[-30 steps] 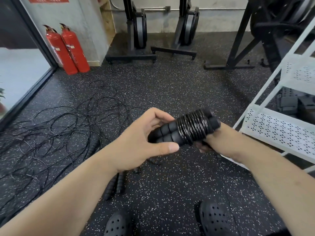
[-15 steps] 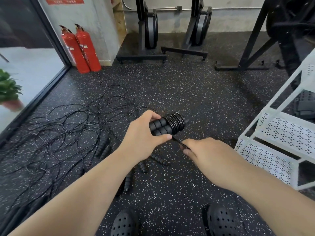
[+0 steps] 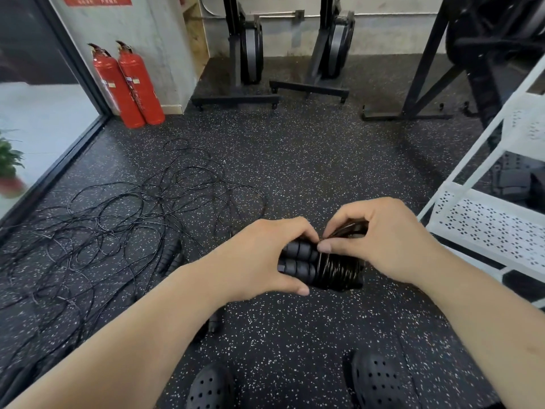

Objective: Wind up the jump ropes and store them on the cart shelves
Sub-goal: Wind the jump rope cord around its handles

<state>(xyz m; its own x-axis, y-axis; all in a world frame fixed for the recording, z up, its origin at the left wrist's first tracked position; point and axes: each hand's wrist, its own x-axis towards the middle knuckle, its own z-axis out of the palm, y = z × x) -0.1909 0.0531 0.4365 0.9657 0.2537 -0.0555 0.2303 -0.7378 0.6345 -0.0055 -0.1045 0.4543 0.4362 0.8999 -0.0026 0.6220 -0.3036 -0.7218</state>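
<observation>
A wound black jump rope [image 3: 321,265] sits between my hands at centre frame: two ribbed handles side by side with cord coiled tightly round them. My left hand [image 3: 265,258] grips the handle ends. My right hand [image 3: 380,240] pinches the cord's loose end at the top of the coil. A tangle of loose black jump ropes [image 3: 118,228] lies on the floor to the left, with several handles near my left forearm. The white cart [image 3: 486,228], with perforated shelves, stands at the right edge.
Two red fire extinguishers [image 3: 129,84] stand by the wall at back left. Black gym machine stands [image 3: 247,54] line the back wall. A glass door and a potted plant [image 3: 8,169] are at the far left. My black clogs [image 3: 380,382] show at the bottom.
My right hand has come back up from pulling the cord's end out and now presses it against the coil. The bundle sits lower and nearer to me.
</observation>
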